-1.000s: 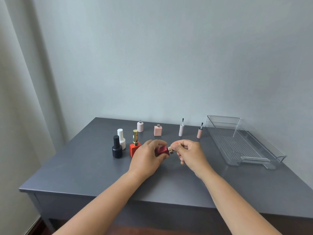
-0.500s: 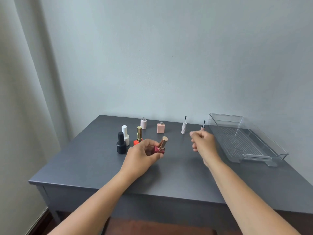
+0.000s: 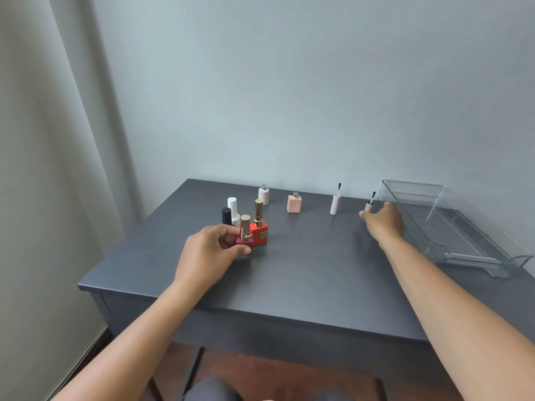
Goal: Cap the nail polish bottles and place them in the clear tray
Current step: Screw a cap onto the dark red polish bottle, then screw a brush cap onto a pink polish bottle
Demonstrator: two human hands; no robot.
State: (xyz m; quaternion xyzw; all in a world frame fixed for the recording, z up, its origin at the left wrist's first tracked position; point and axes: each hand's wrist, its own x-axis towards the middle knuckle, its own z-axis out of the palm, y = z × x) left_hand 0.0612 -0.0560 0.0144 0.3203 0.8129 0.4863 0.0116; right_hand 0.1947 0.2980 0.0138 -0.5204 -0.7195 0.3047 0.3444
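Observation:
My left hand (image 3: 208, 253) grips a dark red bottle (image 3: 244, 239) with a rose-gold cap, standing on the table beside a capped orange-red bottle (image 3: 261, 231). Behind them stand a capped black bottle (image 3: 226, 216) and a capped white bottle (image 3: 233, 206). Two uncapped bottles stand further back: a pale pink round one (image 3: 263, 195) and a pink square one (image 3: 294, 203). A white ribbed brush cap (image 3: 335, 204) stands upright to their right. My right hand (image 3: 383, 221) reaches to a pink brush cap (image 3: 370, 201), fingers at its base, which they partly hide. The clear tray (image 3: 412, 184) lies at the far right.
The dark grey table (image 3: 304, 270) stands against a pale wall, with a curtain on the left. The clear tray reaches close to the table's right edge. Bare tabletop lies between my two hands and along the front edge.
My right hand let go of the rose-gold cap and moved right and back to the pink brush cap. My left hand brought the capped dark red bottle upright, beside the orange-red bottle.

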